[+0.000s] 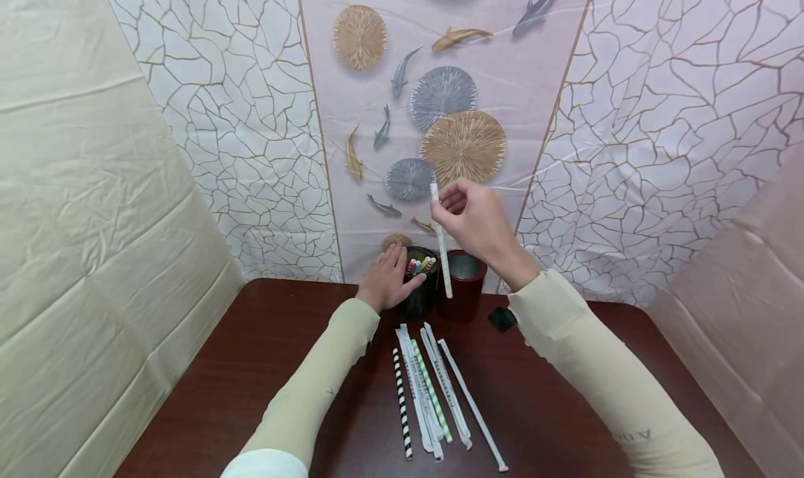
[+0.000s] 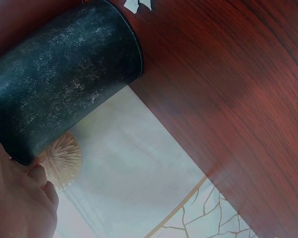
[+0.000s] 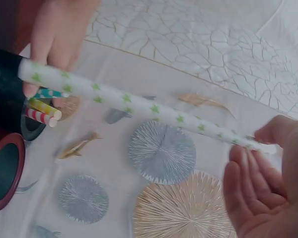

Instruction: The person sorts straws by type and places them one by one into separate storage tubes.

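Note:
In the head view my right hand (image 1: 477, 220) pinches a white paper straw (image 1: 445, 262) near its upper end. The right wrist view shows green stars printed on that straw (image 3: 154, 108), held between thumb and fingertips. My left hand (image 1: 386, 279) holds the black cup (image 1: 419, 300) at its rim, thumb across the front and fingers along the left side. Several patterned straws (image 1: 422, 264) stand in this cup; teal-dotted, yellow, and red-striped ones show in the right wrist view. Beside it on the right stands a dark red cup (image 1: 461, 296), partly behind the held straw.
In front of the cups lie a black-and-white striped straw (image 1: 403, 405), a green-striped straw (image 1: 432, 391) and several paper-wrapped straws (image 1: 472, 405). A small black object (image 1: 502, 319) sits by the right sleeve. The patterned cloth (image 1: 264, 150) hangs behind the brown table (image 1: 207, 394).

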Available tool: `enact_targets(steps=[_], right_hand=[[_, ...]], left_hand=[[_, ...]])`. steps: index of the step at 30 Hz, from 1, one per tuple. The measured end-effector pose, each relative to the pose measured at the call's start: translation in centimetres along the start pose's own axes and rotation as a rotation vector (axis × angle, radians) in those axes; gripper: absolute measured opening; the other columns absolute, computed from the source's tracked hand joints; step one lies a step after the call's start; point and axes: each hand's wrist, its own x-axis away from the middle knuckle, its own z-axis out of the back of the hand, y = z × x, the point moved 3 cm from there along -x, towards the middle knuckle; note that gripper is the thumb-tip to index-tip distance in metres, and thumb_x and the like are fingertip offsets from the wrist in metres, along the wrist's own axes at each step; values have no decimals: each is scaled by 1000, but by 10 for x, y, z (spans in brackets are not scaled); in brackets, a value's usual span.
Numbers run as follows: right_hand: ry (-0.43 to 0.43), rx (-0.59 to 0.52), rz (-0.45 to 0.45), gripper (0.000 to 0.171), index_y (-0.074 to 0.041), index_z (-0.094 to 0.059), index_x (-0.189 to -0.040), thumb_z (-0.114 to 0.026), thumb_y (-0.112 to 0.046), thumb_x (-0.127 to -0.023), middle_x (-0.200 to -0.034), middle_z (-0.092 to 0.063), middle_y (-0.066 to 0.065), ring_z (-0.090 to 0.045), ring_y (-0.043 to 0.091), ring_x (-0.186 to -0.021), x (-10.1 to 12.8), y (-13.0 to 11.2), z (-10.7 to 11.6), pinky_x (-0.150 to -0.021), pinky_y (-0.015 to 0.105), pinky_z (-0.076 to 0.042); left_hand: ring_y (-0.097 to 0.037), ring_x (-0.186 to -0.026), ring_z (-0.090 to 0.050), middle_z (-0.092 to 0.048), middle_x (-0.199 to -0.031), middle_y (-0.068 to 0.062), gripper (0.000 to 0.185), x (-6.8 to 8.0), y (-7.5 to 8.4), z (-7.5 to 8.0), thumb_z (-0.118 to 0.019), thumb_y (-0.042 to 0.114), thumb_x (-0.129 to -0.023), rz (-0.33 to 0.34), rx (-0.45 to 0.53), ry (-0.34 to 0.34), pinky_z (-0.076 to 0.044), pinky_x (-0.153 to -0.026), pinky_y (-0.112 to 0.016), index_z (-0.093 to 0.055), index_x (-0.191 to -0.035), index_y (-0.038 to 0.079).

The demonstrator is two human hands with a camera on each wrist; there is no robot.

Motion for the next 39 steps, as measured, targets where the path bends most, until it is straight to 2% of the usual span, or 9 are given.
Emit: enact_targets(steps=[5,10,13,22,26,31,39], right_hand=[[141,-41,46,16,-1,-75,-101,-72,-17,-98,-92,-78,13,-75,23,-79,-7,-1,1,-75,30,-63],[252,-84,104,16,1,-75,-101,-73,-14,-96,-92,-79,14,-76,25,-79,-10,5,-6,-75,35,-65],[294,-94,133,16,3,-75,-102,-73,-11,-96,-92,-79,16,-76,27,-79,-11,12,-13,-75,39,-65],[373,-89,113,16,4,-76,-101,-74,-11,-95,-90,-80,17,-78,31,-79,-11,44,-41,-76,43,-64],[377,-85,100,15,3,-76,-102,-74,-10,-95,-91,-80,18,-78,32,-80,-7,57,-53,-77,44,-64],[328,-95,45,17,5,-76,-106,-75,-10,-96,-97,-80,20,-79,35,-87,-2,69,-65,-82,46,-65],[266,-57,6,27,5,-76,-113,-79,-16,-96,-105,-79,20,-79,34,-93,5,77,-70,-86,46,-65]], left_hand=[[-26,-168,-7,-7,-179,-14,92,-2,-2,-2,-23,72,-107,2,-7,-11,-15,-137,-42,-11,-170,5],[-26,-168,-8,-7,-179,-14,92,-4,-3,-3,-23,72,-107,2,-17,-6,-16,-136,-42,-13,-170,5],[-26,-168,-7,-7,-179,-14,93,-3,-3,-3,-22,72,-107,4,-26,-5,-16,-136,-41,-12,-170,5],[-26,-168,-9,-9,-179,-14,92,0,-1,1,-23,72,-107,7,-41,-8,-16,-136,-41,-13,-170,5],[-27,-167,-9,-8,-179,-14,92,1,1,2,-22,72,-108,8,-47,-15,-17,-136,-41,-14,-170,5],[-27,-167,-10,-9,-179,-14,91,0,2,1,-23,71,-108,2,-41,-7,-18,-136,-41,-14,-170,5],[-26,-168,-8,-8,-179,-14,92,0,0,1,-21,72,-108,6,-43,-7,-16,-136,-40,-12,-170,4]])
